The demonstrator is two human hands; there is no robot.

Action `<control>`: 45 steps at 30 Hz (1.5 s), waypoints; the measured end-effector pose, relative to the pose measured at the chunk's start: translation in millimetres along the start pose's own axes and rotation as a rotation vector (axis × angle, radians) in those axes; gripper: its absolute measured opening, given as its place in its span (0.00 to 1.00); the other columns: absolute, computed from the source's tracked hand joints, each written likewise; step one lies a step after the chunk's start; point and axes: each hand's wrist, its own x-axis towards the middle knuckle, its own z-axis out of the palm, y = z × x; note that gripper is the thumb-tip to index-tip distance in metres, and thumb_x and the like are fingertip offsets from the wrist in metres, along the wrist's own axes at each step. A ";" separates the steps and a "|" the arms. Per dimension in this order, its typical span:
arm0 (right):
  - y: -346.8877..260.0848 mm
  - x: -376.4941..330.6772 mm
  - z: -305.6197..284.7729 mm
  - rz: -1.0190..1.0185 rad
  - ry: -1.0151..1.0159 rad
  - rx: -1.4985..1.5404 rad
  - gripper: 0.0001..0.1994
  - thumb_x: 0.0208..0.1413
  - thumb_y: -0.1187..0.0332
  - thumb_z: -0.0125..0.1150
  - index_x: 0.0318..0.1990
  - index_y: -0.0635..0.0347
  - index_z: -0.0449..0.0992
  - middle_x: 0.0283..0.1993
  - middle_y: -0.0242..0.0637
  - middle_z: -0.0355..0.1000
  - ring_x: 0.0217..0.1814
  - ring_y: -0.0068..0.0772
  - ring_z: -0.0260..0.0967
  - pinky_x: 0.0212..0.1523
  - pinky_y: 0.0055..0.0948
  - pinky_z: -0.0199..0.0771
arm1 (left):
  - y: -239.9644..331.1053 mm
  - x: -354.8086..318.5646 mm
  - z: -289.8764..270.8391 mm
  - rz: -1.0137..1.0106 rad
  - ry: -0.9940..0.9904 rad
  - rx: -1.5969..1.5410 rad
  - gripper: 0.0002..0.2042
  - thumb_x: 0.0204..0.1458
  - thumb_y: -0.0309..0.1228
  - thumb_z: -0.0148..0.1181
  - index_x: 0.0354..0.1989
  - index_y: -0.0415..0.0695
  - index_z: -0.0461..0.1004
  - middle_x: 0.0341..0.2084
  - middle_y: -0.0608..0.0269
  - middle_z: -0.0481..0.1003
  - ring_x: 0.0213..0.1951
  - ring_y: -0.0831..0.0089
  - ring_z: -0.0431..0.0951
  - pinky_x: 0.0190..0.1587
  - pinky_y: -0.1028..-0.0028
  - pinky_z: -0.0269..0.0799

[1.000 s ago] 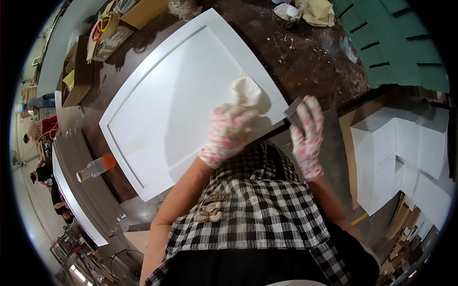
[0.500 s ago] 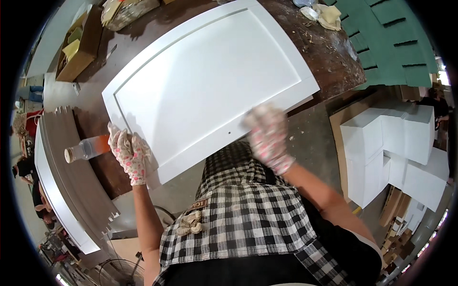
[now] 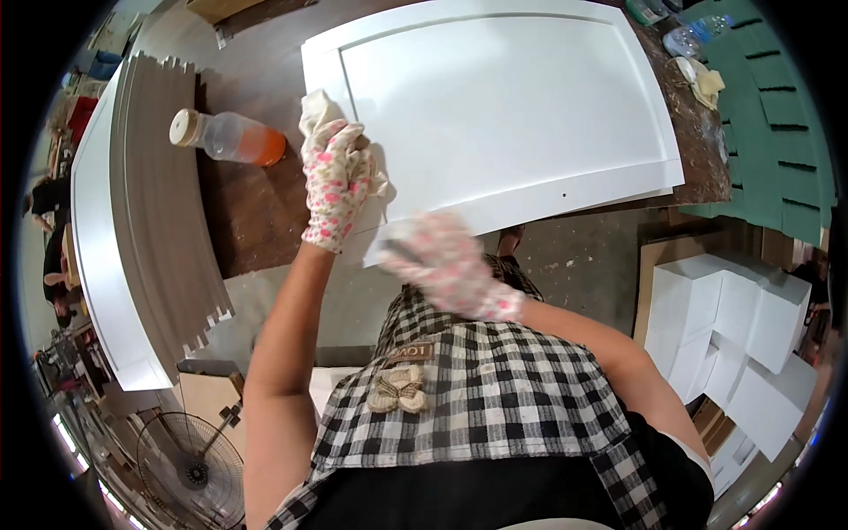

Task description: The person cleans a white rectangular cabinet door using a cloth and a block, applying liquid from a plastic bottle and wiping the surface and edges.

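A large white panel [image 3: 512, 115] with a recessed centre lies on a brown workbench [image 3: 256, 212]. My left hand [image 3: 336, 181], in a flowered glove, presses a crumpled white cloth [image 3: 320, 110] onto the panel's left border. My right hand [image 3: 446, 265], gloved the same way and blurred by motion, is at the panel's near left corner. It seems closed on a small grey block [image 3: 399, 251] held against the panel's near edge. My checked shirt fills the lower middle of the view.
A plastic bottle of orange liquid [image 3: 230, 137] lies on the bench left of the panel. Grey notched boards [image 3: 168, 221] sit on a white curved board [image 3: 97, 265] at the left. White blocks [image 3: 742, 309] and green panels [image 3: 777, 132] stand at the right, and a fan [image 3: 190, 459] is below.
My left hand has come from beside the bottle onto the panel's left border with the cloth. My right hand has slid left along the near edge to the corner.
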 end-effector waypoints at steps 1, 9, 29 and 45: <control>-16.9 26.3 -0.5 -0.139 -0.076 0.054 0.23 0.52 0.67 0.59 0.58 0.44 0.71 0.58 0.41 0.66 0.64 0.46 0.60 0.68 0.50 0.57 | -1.3 -0.7 -1.5 -0.003 -0.002 -0.054 0.17 0.47 0.22 0.59 0.48 0.43 0.75 0.49 0.51 0.69 0.51 0.52 0.69 0.54 0.61 0.68; 32.1 -1.1 -24.4 0.086 0.038 -0.122 0.19 0.57 0.56 0.59 0.57 0.35 0.72 0.56 0.33 0.69 0.62 0.44 0.64 0.63 0.52 0.60 | 13.5 13.1 -1.9 -0.889 -0.063 -0.946 0.18 0.56 0.34 0.59 0.53 0.45 0.68 0.37 0.64 0.71 0.33 0.76 0.72 0.31 0.77 0.69; 93.0 102.5 -90.9 0.067 -0.267 0.156 0.20 0.47 0.71 0.57 0.51 0.50 0.78 0.59 0.38 0.69 0.61 0.41 0.65 0.63 0.39 0.64 | 127.8 -55.7 44.5 0.122 -0.529 0.250 0.31 0.47 0.45 0.65 0.60 0.47 0.66 0.57 0.56 0.64 0.61 0.57 0.62 0.59 0.55 0.64; -15.7 161.8 9.5 -0.784 -0.747 0.303 0.19 0.51 0.64 0.61 0.53 0.44 0.76 0.57 0.38 0.69 0.59 0.46 0.65 0.58 0.44 0.66 | 123.2 -83.2 102.5 -0.042 -0.162 -0.231 0.12 0.57 0.33 0.50 0.44 0.40 0.74 0.41 0.56 0.76 0.46 0.57 0.75 0.48 0.60 0.70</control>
